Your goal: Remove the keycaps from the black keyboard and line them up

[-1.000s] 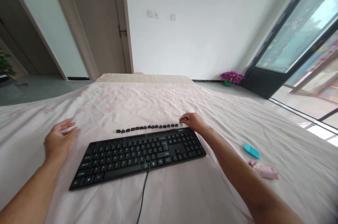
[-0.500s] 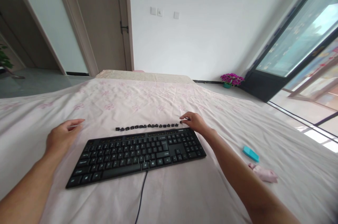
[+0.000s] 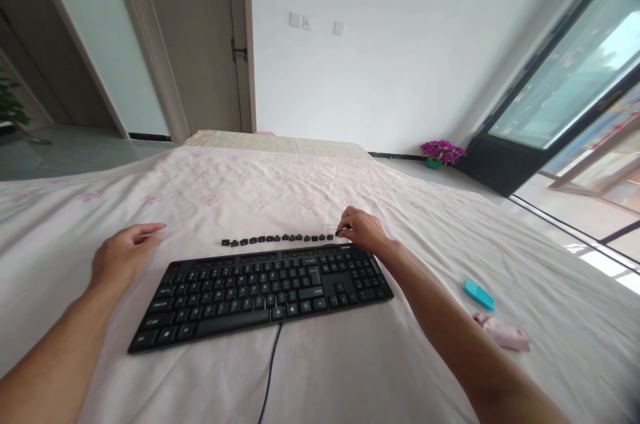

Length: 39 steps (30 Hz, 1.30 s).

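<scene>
My right hand (image 3: 361, 227) is closed just beyond the keyboard's top right corner. It grips a wire keycap puller (image 3: 330, 227), whose thin prongs stick out to the left; its handle is mostly hidden in the fingers. The fingertips also touch a black keycap (image 3: 339, 233) at the right end of a line of several keycaps (image 3: 270, 239). Left of the keyboard, my left hand (image 3: 125, 247) hovers over or rests on the sheet, fingers stretched to the right, with nothing visible in it. The black keyboard (image 3: 260, 294) lies between my forearms.
A black cable (image 3: 270, 371) runs from the keyboard towards me. On the right lie a blue flat object (image 3: 479, 294) and a crumpled pink cloth (image 3: 503, 332). All this is on a pale flowered bedsheet (image 3: 320, 371). Purple flowers (image 3: 443, 152) stand by the far wall.
My right hand has shifted slightly left, bringing the keycap at its fingertips closer to the line's end. My left hand stays nearly in place. The view has shifted a little.
</scene>
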Available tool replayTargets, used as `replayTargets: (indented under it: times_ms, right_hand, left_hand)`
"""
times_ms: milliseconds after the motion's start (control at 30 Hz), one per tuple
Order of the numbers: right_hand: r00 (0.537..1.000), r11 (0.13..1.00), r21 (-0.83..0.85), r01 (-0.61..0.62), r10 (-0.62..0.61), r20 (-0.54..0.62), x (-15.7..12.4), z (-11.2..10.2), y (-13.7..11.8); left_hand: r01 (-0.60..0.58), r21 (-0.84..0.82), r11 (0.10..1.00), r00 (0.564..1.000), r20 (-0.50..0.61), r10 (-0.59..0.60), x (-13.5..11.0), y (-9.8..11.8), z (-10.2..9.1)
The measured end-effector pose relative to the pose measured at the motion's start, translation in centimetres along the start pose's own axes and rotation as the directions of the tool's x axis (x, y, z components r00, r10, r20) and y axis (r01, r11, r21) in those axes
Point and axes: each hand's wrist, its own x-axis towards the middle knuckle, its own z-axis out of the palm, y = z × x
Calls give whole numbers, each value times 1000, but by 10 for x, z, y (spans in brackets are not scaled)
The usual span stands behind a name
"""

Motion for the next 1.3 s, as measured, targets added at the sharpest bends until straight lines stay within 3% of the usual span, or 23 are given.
replayTargets:
  times_ms: [400, 567, 767, 1100, 1300]
  right_hand:
    - [996, 996, 30, -80, 82, -40, 0, 5, 6]
    - [998, 997, 74, -8, 13, -66, 1, 1, -5]
    - [998, 997, 54, 56, -58, 22, 5, 3, -20]
    - [999, 998, 45, -41, 41, 12, 6, 5, -9]
    - [981, 955, 291, -53, 105, -163, -3, -13, -17]
  left_hand:
    - [15, 5, 1000, 1000, 13, -15, -3, 5, -2]
    - [16, 19, 1000, 1000, 17, -16, -5, 10, -5]
    - [15, 13, 1000, 1000, 9, -15, -5, 9, -6]
    - [0, 25, 1000, 1000, 19, -1, -3, 5, -3]
    - [1, 25, 1000, 1000, 17, -1, -4, 8, -4]
